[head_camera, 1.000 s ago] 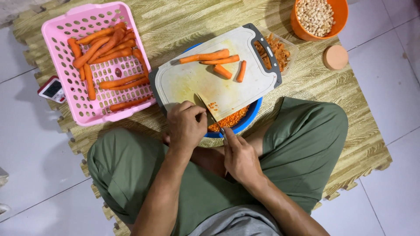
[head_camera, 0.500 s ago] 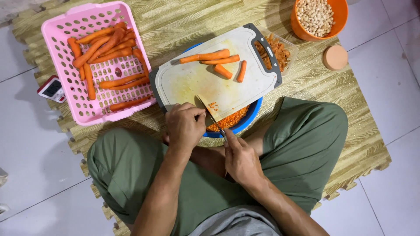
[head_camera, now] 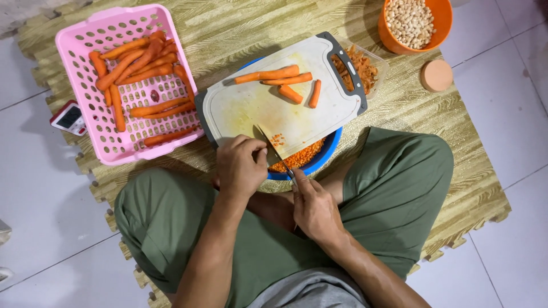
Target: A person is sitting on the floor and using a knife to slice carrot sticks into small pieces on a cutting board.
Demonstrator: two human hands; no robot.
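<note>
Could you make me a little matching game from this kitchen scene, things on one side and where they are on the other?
Things:
1. whole carrots
2. carrot pieces
3. pale beans
4. knife

Places:
A. in the orange bowl
B. in the right hand
C. in the pink basket
D. on the cutting board

Pairs: 1-C, 2-D, 3-A, 4-B

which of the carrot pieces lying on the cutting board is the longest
The long carrot at the far side of the white cutting board, lying crosswise. The piece just below it is shorter, and the two stubs beside them are far shorter.
</note>
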